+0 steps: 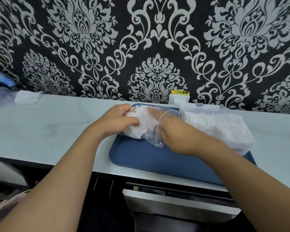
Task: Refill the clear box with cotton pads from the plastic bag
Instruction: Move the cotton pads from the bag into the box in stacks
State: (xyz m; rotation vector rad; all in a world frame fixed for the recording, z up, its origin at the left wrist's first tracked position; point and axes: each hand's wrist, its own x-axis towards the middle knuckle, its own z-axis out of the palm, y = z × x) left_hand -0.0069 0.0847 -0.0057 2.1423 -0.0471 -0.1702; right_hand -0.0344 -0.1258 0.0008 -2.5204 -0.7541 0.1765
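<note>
A clear plastic zip bag (151, 136) with white cotton pads (141, 119) lies on the far left part of a blue tray (141, 156). My left hand (119, 119) grips the bag's outside at its left end. My right hand (157, 114) is pushed through the bag's mouth up to the wrist, and its fingers show dimly through the plastic among the pads. Whether they hold pads I cannot tell. The clear box (216, 128) stands open on the tray's right side, packed with rows of white pads, its lid (206, 107) raised at the back.
The tray rests on a pale counter (57, 128) against a black and silver patterned wall. A white socket with a yellow warning label (180, 97) sits behind the tray. A small white pile (26, 97) lies at the far left. A drawer (174, 198) stands open below the counter edge.
</note>
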